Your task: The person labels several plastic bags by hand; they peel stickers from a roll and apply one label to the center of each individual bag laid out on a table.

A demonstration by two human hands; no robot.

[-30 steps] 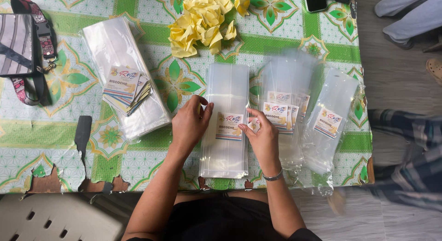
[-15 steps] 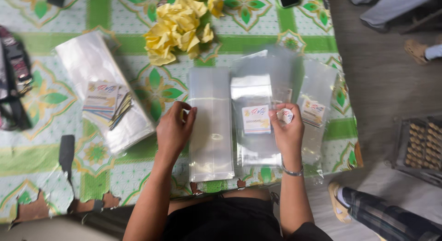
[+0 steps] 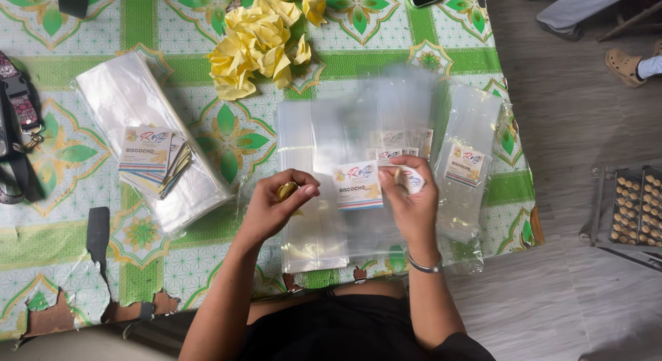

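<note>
The right hand (image 3: 412, 202) holds a pinch grip, thumb and fingers closed on the right edge of a small printed label card (image 3: 358, 186); the left hand (image 3: 276, 206) is curled shut on a small yellow piece (image 3: 286, 190) (its kind cannot be told). The card is held flat just above a clear plastic bag (image 3: 314, 188), with its long axis running left to right between the two hands, and the right hand is the nearer, being in contact with it. The bag lies lengthwise away from the person on the table (image 3: 207, 264). To its right, further clear bags (image 3: 414, 106) overlap, each with a card already inside, and one more filled bag (image 3: 469, 161) lies at the table edge. To the left, a stack of empty bags (image 3: 131, 99) carries a loose pile of label cards (image 3: 152, 157). Beyond the bags lies a heap of yellow paper pieces (image 3: 255, 47). A tray of small baked goods (image 3: 634, 206) stands on the floor to the right.
</note>
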